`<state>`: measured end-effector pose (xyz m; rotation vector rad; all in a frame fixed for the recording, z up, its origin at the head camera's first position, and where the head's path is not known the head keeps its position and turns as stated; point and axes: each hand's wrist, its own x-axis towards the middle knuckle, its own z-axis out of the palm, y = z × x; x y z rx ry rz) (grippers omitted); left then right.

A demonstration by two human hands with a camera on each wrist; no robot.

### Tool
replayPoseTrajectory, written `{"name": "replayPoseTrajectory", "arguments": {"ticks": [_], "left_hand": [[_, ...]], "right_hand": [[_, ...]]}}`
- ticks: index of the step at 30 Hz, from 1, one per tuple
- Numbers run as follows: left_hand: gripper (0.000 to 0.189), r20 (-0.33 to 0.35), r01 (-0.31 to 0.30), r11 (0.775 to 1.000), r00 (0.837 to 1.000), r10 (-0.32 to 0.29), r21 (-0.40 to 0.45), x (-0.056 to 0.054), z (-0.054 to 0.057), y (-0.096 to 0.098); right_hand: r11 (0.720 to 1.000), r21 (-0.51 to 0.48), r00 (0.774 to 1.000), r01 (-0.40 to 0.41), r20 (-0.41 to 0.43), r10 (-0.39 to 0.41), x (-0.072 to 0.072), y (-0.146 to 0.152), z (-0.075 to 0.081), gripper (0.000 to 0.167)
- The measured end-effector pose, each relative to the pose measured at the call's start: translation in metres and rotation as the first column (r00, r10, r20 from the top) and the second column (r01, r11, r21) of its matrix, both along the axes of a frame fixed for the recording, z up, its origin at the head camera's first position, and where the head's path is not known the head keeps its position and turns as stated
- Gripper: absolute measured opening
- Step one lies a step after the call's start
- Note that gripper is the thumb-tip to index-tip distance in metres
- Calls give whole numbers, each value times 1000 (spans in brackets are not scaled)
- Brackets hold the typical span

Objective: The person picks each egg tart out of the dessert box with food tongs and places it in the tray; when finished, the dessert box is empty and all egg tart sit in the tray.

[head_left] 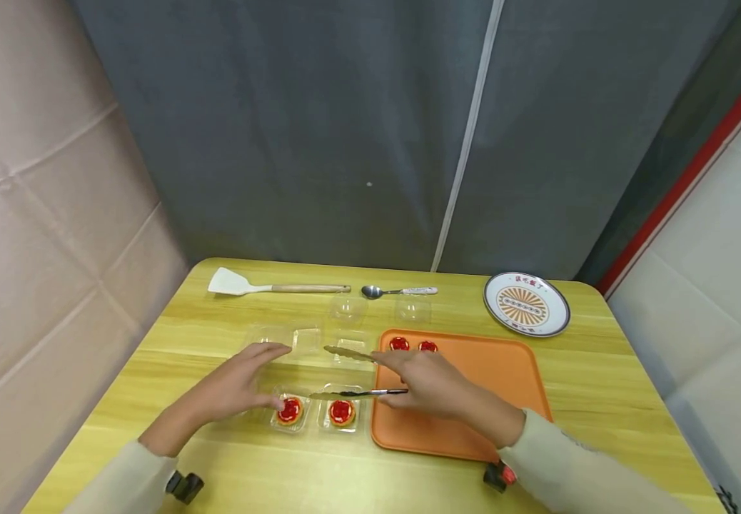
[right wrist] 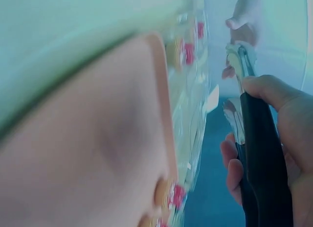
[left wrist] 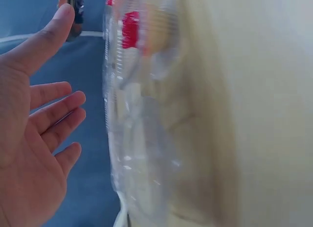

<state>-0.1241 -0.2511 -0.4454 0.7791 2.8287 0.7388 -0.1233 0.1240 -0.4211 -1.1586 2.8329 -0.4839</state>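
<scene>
My right hand (head_left: 431, 378) grips a pair of food tongs (right wrist: 266, 153) with black handles and metal ends. The tong arms are spread, with nothing between their tips, above the clear boxes left of the orange tray (head_left: 467, 432). My left hand (head_left: 232, 389) is held over the boxes at the left, fingers extended and the palm bare in the left wrist view. By its thumb in the head view, a red-topped tart (head_left: 290, 412) sits in one clear plastic box (head_left: 278, 428). Another tart (head_left: 342, 413) lies in the box to its right. Two more tarts (head_left: 399, 343) rest at the tray's back left.
Behind the hands lie clear box parts (head_left: 307, 340) and two clear domed pieces (head_left: 412, 308). Along the back are a white spatula (head_left: 232, 283) with a wooden handle and a spoon (head_left: 372, 292). A patterned plate (head_left: 557, 307) stands at the back right.
</scene>
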Motion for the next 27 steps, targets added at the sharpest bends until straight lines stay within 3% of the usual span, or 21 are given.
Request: {"name": "replayPoseTrajectory", "arguments": {"ticks": [3,10,18,27], "left_hand": [[97,3,-15,1000,1000,15,6,10,-8,-7],[102,-10,37,999,999,-37,8,22,-22,-10],[96,-47,87,996,995,-88,-11,23,-33,-10],[91,-26,79,997,996,-80,-12,22,-36,-8]], "right_hand": [[1000,17,1000,-8,1,8,5,-12,-2,68],[997,63,999,-34,-17,36,15,-35,-7,68],[993,93,997,-71,-35,74,20,-51,-8,62],[992,82,994,-98,-29,101,23,-62,-8,54]]}}
